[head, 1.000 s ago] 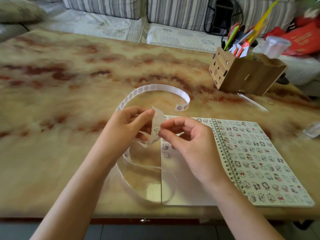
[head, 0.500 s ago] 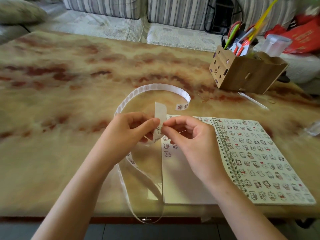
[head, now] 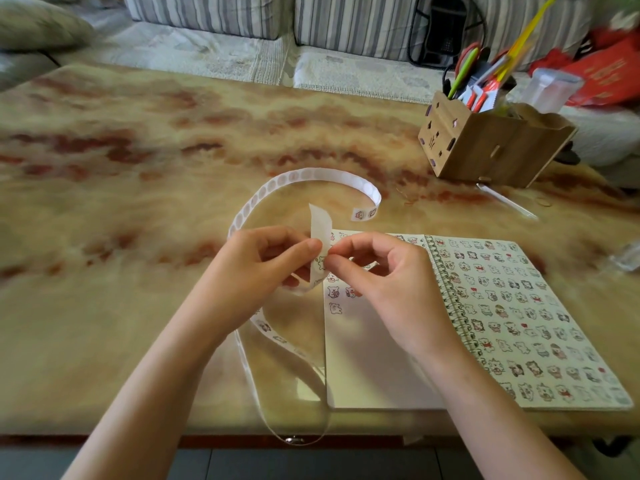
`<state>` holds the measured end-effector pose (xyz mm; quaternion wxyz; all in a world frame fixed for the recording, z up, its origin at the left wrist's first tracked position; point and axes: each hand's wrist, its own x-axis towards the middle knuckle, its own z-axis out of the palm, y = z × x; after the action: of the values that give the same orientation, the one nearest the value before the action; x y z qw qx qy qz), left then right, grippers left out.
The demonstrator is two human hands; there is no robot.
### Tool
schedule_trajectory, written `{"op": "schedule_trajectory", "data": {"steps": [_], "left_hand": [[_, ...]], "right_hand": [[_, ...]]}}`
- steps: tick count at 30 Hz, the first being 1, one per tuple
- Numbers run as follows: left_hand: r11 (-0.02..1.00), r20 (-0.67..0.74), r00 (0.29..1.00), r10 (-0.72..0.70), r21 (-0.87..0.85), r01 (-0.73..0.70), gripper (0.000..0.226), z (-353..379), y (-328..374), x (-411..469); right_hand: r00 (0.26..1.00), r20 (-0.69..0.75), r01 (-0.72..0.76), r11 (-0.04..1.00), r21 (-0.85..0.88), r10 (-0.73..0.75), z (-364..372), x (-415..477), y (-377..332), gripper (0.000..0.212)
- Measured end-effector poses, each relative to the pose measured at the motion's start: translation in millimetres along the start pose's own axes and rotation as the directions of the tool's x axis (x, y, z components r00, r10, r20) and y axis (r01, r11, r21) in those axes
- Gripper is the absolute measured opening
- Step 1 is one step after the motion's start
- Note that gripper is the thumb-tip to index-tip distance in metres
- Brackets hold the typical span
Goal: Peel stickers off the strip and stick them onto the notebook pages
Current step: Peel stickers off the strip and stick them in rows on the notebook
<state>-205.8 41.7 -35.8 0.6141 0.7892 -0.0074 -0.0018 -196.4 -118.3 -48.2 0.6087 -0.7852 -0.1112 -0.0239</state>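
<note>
A long white sticker strip [head: 304,176] curls over the marbled table and loops down past the front edge. My left hand [head: 249,275] pinches a raised bend of the strip just above the notebook's left edge. My right hand [head: 388,282] pinches the same bend from the right, thumb and forefinger at a small cartoon sticker [head: 322,263]. The open spiral notebook [head: 363,358] lies at the front right. Its right page is covered with stickers; the left page bears a few near its top.
A wooden desk organiser [head: 491,147] with pens and scissors stands at the back right. A thin white stick [head: 505,200] lies in front of it. A clear plastic item [head: 627,256] sits at the right edge. A striped sofa [head: 214,12] runs behind the table.
The strip's free loop has slid down and now hangs over the table's front edge. Both hands have stayed together on the bend, with the strip end sticking up straighter.
</note>
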Motion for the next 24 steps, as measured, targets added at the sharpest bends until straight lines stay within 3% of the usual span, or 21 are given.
{"op": "schedule_trajectory", "data": {"steps": [11,15,20,24], "left_hand": [[0.995,-0.028,0.995,-0.091,-0.046,0.090,0.017,0.2,-3.9,3.2],[0.994,-0.060,0.993,-0.101,-0.055,0.098,0.017,0.3,-4.8,3.8],[0.992,-0.096,0.987,-0.129,-0.019,0.128,0.017,-1.4,-8.3,6.2],[0.991,-0.099,0.986,-0.136,-0.002,0.137,0.017,-2.3,-9.3,6.1]], "right_hand": [[0.994,0.059,0.102,0.982,-0.159,-0.094,-2.3,-4.3,1.8,0.005],[0.991,0.069,0.119,0.984,-0.131,-0.111,-3.8,-6.4,-0.8,0.004],[0.995,0.046,-0.090,0.995,0.043,0.088,-19.4,-1.0,-3.3,0.004],[0.930,0.152,-0.326,0.942,-0.081,0.335,-38.5,4.6,1.1,0.002]]}}
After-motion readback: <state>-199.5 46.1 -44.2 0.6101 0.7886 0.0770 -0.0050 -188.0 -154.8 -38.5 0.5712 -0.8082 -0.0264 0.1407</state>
